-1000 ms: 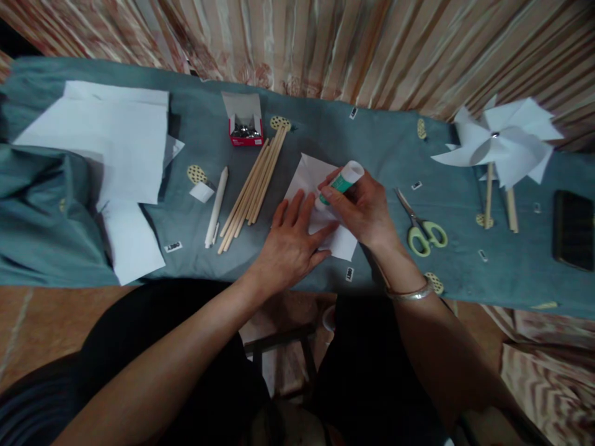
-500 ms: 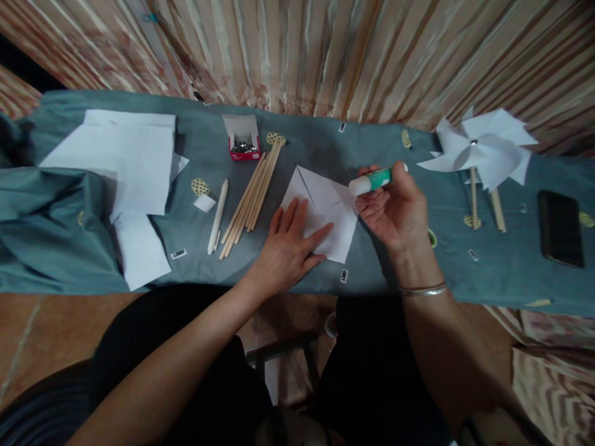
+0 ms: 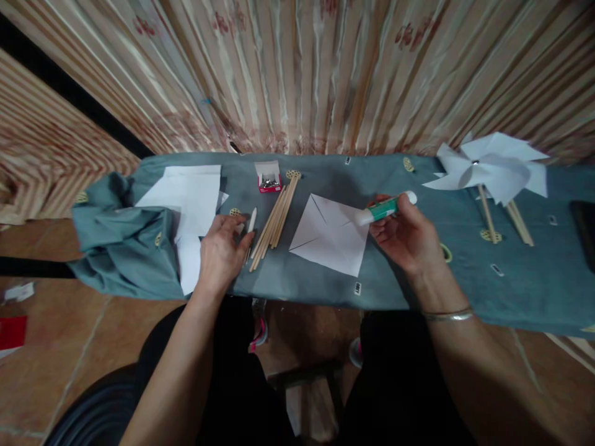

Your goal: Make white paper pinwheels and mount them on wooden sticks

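My right hand [image 3: 404,238] holds a green-and-white glue stick [image 3: 385,209] above the right corner of a square white paper sheet [image 3: 332,238]. The sheet lies on the cloth with slits running in from its corners. My left hand [image 3: 224,248] is palm down at the left, thumb and fingers apart. Its fingertips are over a small white piece [image 3: 239,228], partly hidden by them. Beside the thumb lies a white pen [image 3: 252,220]. A bundle of thin wooden sticks [image 3: 275,222] rests between the pen and the sheet.
White paper sheets [image 3: 193,192] lie at the left by bunched cloth [image 3: 125,241]. A small red box [image 3: 268,179] of metal pins stands open behind the sticks. White paper pinwheels [image 3: 497,164] on sticks lie at the right, near a dark phone [image 3: 586,229]. A pleated curtain [image 3: 316,80] hangs behind.
My left hand has left the paper sheet and moved left to the small white piece by the pen. The right hand still holds the glue stick. The view has shifted left and up.
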### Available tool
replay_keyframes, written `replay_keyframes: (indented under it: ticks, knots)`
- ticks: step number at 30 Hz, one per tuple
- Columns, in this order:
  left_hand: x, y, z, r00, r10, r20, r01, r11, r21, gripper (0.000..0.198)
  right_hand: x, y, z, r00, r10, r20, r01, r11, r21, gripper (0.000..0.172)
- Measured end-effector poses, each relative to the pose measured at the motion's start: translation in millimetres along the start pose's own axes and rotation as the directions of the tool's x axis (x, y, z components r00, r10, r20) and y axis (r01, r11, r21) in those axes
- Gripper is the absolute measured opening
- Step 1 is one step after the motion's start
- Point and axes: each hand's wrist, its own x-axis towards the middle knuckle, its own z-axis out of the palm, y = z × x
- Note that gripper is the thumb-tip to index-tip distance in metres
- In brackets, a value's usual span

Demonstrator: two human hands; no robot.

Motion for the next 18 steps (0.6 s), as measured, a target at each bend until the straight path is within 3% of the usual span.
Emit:
replay_keyframes:
  ticks: [5, 8, 13, 16, 18]
  knots:
    - [-1.5, -4.8, 0.4, 0.998, -0.03, -0.047, 0.027, 0.996, -0.082, 0.041, -1.5, 0.7, 2.0, 0.999, 0.03, -0.017, -0.03, 0.999, -0.014, 0.031]
    - [1.8, -14.8, 3.2, 0.996, -0.052, -0.071, 0.05, 0.998, -0.027, 0.049, -0.3, 1.6, 1.3, 1.0, 0.024, 0.015, -0.024, 0.999, -0.046, 0.031]
    - [8.7, -25.8, 6.0, 0.998, -0.058, -0.016, 0.059, 0.998, 0.036, 0.034, -0.3, 4.6, 6.5, 0.997, 0.058, 0.048, -0.057, 0.998, -0.033, 0.032]
    - [8.6, -13.3, 5.5, 0.993, -0.068, -0.093, 0.053, 0.986, -0.156, 0.033, -3.6, 8.3, 15.5, 0.994, 0.103, 0.044, -0.104, 0.995, 0.007, 0.026]
    - [4.8, 5.1, 7.9, 0.994, -0.066, -0.09, 0.022, 0.908, -0.419, 0.032, -6.7, 11.4, 22.6, 0.989, 0.136, 0.049, -0.139, 0.989, 0.046, 0.021]
